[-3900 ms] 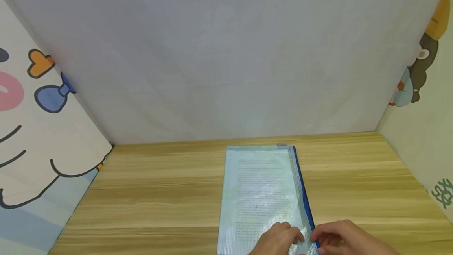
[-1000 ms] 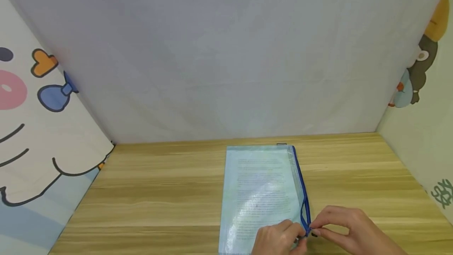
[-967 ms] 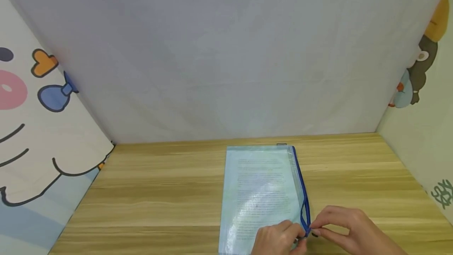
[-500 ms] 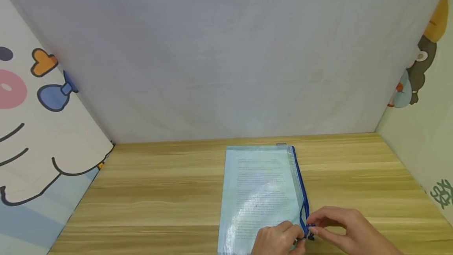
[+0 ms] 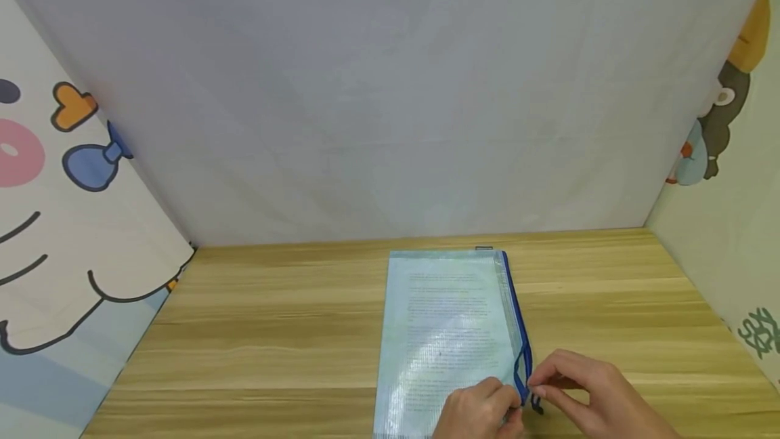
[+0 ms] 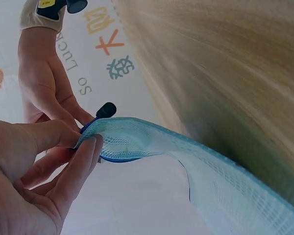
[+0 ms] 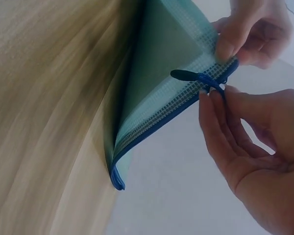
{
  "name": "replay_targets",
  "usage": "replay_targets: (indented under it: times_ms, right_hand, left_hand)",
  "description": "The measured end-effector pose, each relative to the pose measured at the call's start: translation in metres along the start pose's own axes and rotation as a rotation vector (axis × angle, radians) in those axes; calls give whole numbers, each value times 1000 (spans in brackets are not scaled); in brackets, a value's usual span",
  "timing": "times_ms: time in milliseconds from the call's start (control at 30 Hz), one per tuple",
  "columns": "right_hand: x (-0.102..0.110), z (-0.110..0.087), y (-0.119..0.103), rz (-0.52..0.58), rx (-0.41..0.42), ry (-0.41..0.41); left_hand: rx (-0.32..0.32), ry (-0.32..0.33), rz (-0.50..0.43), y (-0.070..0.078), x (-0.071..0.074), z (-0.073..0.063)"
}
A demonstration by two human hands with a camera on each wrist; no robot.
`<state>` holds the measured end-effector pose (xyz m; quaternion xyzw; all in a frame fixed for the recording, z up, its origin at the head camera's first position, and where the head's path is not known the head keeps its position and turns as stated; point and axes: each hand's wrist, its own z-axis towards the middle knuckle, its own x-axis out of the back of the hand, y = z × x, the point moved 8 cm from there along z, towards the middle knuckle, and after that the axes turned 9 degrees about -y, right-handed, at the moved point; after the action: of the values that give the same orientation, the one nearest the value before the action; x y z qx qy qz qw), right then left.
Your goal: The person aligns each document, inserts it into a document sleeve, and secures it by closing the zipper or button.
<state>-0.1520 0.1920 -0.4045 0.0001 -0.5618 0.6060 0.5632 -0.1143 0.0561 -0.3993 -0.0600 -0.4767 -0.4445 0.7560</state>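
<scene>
A translucent light-blue mesh zipper pouch [image 5: 451, 330] with a printed sheet [image 5: 447, 310] inside lies on the table, its near right corner lifted. A blue zipper [image 5: 518, 310] runs down its right side, the two edges parted in a narrow gap near that corner. My left hand [image 5: 478, 408] pinches the corner between thumb and fingers, as the left wrist view shows close up. At the zipper's near end, my right hand [image 5: 594, 391] pinches the slider with thumb and fingertips. Its dark-tipped cord pull [image 7: 186, 75] hangs over the mesh; the slider itself is mostly hidden by the fingers.
The wooden table [image 5: 262, 330] extends to both sides of the pouch. A pale cloth wall [image 5: 390, 100] stands behind, with cartoon-printed panels at left [image 5: 79, 222] and right [image 5: 725, 236]. A small tab [image 5: 484, 248] sticks out at the pouch's far edge.
Both hands came to the near right corner, the left onto the corner, the right onto the slider, and a gap in the zipper came into view. Lately the right hand shifted slightly left; the cord pull now dangles.
</scene>
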Motion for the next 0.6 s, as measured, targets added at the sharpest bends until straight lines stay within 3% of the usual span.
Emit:
replay_targets:
  times_ms: [433,600]
  right_hand:
    - [5,0,2,-124,48,82]
    - [7,1,3,-157,38,91]
  left_hand:
    - [-5,71,-60,-1,7,-1]
    - [-35,124,-17,-1,8,-2]
